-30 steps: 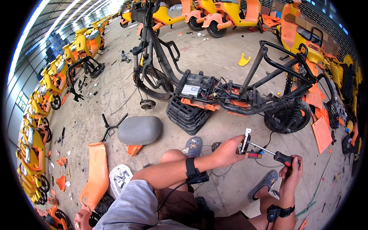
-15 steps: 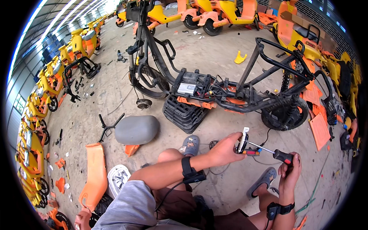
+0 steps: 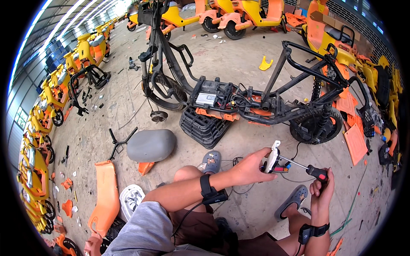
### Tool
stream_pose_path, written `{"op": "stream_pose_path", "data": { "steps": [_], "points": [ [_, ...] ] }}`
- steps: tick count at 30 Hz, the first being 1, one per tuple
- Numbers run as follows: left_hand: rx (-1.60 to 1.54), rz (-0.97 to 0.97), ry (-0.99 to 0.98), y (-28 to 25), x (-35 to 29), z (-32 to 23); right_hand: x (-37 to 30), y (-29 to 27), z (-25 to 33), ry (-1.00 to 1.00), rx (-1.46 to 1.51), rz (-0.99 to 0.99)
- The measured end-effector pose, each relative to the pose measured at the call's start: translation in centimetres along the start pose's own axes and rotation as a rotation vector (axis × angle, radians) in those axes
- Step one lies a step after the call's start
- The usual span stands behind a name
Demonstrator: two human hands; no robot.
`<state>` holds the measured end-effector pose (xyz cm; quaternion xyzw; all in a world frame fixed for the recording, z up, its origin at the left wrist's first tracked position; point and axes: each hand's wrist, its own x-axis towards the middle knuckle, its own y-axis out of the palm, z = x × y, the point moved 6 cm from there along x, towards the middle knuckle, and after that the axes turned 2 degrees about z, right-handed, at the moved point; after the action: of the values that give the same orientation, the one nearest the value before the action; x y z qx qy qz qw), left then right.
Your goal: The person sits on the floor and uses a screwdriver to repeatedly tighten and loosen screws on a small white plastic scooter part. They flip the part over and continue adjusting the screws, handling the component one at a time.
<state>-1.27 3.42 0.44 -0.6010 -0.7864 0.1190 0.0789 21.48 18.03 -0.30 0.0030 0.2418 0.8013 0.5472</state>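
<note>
In RH (image 3: 323, 184), 1 screwdriver (image 3: 316, 173); LH (image 3: 252, 167), 1 part (image 3: 272, 160)

The screwdriver (image 3: 315, 172) has a thick black handle with red patches and a long, thin, bright metal shaft. It lies aslant in the air, handle end to the right and lower, shaft pointing left and slightly upward, its butt end held in the right grip (image 3: 323, 183). The tip reaches the dark side of a small white part (image 3: 272, 158); whether it sits in a screw cannot be told. That part, narrow and plate-like, is held above the floor (image 3: 256, 205) in the left grip (image 3: 252, 168), standing nearly upright with its top leaning right. Pinkish-red, yellow and blue bits show at its lower right, too small to make out
</note>
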Motion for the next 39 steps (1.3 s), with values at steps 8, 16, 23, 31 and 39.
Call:
{"op": "stream_pose_path", "data": {
  "steps": [8,16,23,31,39],
  "points": [
    [-0.059,-0.018,0.041,0.0,-0.1,-0.2,0.5,-0.3,-0.4,0.058,0.038,0.018],
    [-0.038,0.003,0.050,0.1,-0.1,-0.4,0.6,-0.5,-0.6,0.095,0.096,0.024],
    [-0.087,0.017,0.036,0.0,-0.1,-0.6,0.8,-0.7,-0.8,0.109,0.129,0.061],
    [-0.097,0.000,0.050,0.0,-0.1,-0.5,0.6,-0.2,-0.9,0.139,0.145,-0.009],
    [-0.166,0.063,-0.039,0.8,0.2,0.9,0.3,-0.1,-0.2,0.031,0.027,0.020]
  ]
}}
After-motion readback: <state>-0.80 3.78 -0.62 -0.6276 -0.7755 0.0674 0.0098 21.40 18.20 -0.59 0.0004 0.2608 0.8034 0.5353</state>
